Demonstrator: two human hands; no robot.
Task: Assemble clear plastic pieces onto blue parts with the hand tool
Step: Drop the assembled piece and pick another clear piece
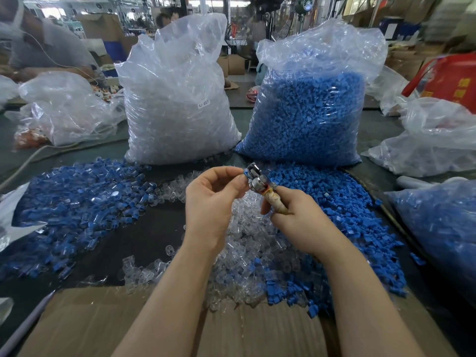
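Blue shows at the tips of the left hand (210, 202), just where thumb and forefinger meet the metal head of the hand tool (260, 180) at the centre of the frame: a small blue part (246, 173) is pinched there and held against the tool's jaws. Whether a clear piece already sits on it is too small to tell. The right hand (300, 220) is wrapped round the tool's pale taped handle, fingers curled about it, with the head pointing up and to the left.

By my reading the step in hand is feeding or seating one piece in the tool head, either just ahead of the press or just after it. The next move calls for the part to sit squarely in the head and the left fingertips to draw clear of the metal, then a firm squeeze from the right hand; a crooked seat would likely jam or mar the piece.

Below the hands a heap of loose clear pieces (247, 243) lies on the table (144, 233), with loose blue parts (342, 202) spread to its right and a pile mixing blue and clear, perhaps finished work, (77, 199) at the left. A cardboard sheet (103, 325) covers the bottom of the frame. Behind stand a big bag of clear pieces (177, 99) and a big bag of blue parts (309, 109), upper centre.
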